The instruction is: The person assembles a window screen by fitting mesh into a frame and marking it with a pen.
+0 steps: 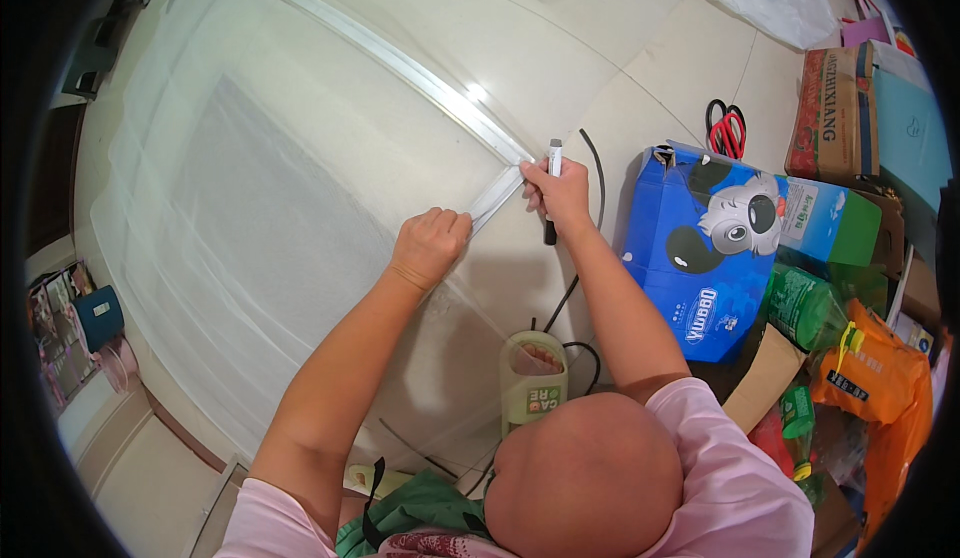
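A silvery-white screen frame (400,76) lies on the floor, its long bar running from the far left to a corner near my right hand. Thin translucent mesh (270,173) spreads across and beside it on the left. My left hand (430,244) is closed in a fist on the short side of the frame, with the mesh bunched under it. At the corner, my right hand (563,196) grips a black-and-white marker (554,161), which stands out upright above and below the fingers. That hand's thumb and forefinger touch the frame's corner.
A blue cardboard box (665,258) stands right of my right forearm, with red-and-black scissors (727,133) behind it. Farther right are a brown carton (828,113), green bottles (800,303) and an orange bag (870,368). A black cord (600,173) curves along the tiles near my slipper (520,408).
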Tool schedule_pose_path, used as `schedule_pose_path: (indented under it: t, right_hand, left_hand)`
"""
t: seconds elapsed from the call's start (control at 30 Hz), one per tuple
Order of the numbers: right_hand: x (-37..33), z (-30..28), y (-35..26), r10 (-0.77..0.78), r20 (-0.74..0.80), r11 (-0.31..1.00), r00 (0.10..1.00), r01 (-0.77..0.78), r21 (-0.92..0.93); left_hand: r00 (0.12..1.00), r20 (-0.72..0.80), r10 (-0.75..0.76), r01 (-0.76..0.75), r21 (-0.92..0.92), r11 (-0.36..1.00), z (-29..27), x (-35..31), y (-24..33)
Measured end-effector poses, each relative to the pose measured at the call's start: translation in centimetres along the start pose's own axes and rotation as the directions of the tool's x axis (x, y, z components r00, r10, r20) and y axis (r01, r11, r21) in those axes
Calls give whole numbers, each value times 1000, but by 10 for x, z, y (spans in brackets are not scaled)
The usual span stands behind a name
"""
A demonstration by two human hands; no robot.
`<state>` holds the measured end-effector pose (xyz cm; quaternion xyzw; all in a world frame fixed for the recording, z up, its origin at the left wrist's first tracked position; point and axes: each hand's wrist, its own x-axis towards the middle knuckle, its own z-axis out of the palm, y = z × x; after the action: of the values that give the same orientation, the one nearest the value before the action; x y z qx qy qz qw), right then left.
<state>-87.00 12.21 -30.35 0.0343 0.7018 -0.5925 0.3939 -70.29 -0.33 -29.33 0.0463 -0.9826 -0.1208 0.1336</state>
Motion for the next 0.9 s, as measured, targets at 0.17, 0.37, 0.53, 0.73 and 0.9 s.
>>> schedule_pose_path:
  t: [0.17, 0.37, 0.53, 0.73, 0.9]
  right_hand:
    - [0, 0, 1, -17, -1, 1000, 1000, 17, 1]
    - [-4, -1, -1, -19, 9, 1000, 1000, 19, 12]
    - [-5, -3, -1, -42, 27, 999, 999, 42, 33]
    - [-7, -3, -1, -45, 37, 998, 998, 43, 44]
    - [-6, -2, 1, -47, 29, 996, 998, 45, 82]
  left_hand:
    - [999, 11, 37, -36, -46, 998, -2, 4, 4]
    - [999, -18, 50, -51, -49, 998, 2, 5, 10]
    - [998, -30, 56, -57, -49, 997, 1, 9, 12]
    - [999, 12, 47, -46, -42, 998, 3, 8, 11]
    - [996, 92, 14, -13, -8, 1000, -3, 12, 16]
